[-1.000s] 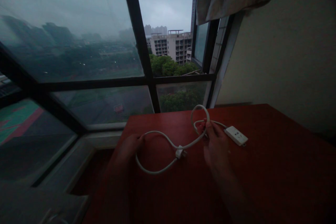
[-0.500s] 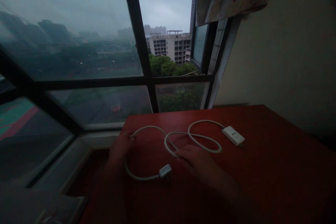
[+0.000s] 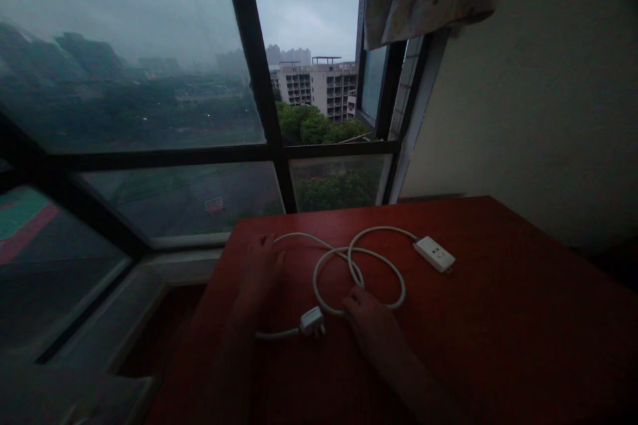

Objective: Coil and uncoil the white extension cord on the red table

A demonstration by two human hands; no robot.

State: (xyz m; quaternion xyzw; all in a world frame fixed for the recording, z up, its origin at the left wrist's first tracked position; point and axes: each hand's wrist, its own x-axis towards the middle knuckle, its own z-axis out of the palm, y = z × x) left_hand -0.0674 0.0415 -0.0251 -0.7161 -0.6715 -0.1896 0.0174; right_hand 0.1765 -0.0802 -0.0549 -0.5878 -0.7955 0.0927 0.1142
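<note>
A white extension cord (image 3: 319, 272) lies in loose, crossing loops on the reddish-brown table (image 3: 498, 319). Its socket block (image 3: 434, 254) rests at the right end, and the plug (image 3: 312, 322) with its prongs lies nearer me, between my forearms. My left hand (image 3: 260, 269) is closed around the cord at the left of the loops and hides the stretch leading down toward the plug. At the near edge of the round loop, my right hand (image 3: 369, 319) pinches the cord between its fingers. The image is dark, so finger detail is faint.
Beyond the table's far edge are dark-framed windows (image 3: 284, 176), one pane open at the right. A curtain (image 3: 423, 0) hangs above. A pale wall (image 3: 538, 119) stands at the right. The table's left edge borders a low sill (image 3: 187, 265).
My left hand has shifted right and farther from me with the cord. My right hand has moved slightly nearer me, and the loops have become rounder and overlap more.
</note>
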